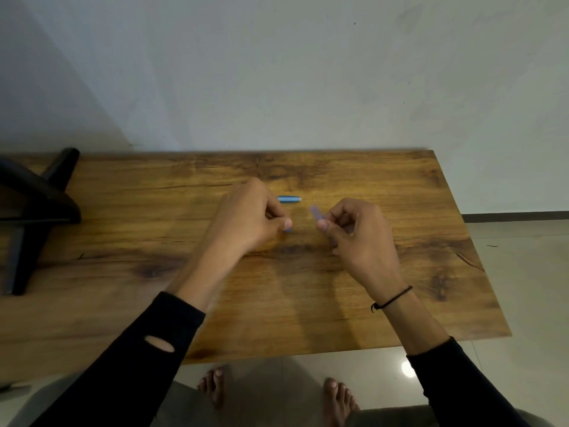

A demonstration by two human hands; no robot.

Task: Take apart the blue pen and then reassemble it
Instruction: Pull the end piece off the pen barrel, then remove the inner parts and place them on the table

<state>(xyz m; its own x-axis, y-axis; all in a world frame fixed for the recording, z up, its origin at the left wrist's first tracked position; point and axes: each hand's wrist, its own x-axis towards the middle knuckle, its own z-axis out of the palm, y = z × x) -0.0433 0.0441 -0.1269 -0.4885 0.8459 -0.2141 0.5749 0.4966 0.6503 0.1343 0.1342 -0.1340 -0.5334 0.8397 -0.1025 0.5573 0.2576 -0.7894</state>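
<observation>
The blue pen is in pieces. Its blue cap (pixel 289 199) lies flat on the wooden table (pixel 400 241), just beyond my hands. My left hand (pixel 249 217) is closed around a small blue part (pixel 288 230), of which only the tip shows below the thumb. My right hand (pixel 360 232) pinches a pale blue pen barrel (pixel 316 211) that points up and left toward the cap; the barrel is blurred. The two hands are a short gap apart above the table's middle.
A black stand with angled legs (pixel 37 204) occupies the table's left side. The table's back edge meets a grey wall (pixel 277 72). My bare feet (pixel 277 392) show on the tiled floor below the table's front edge.
</observation>
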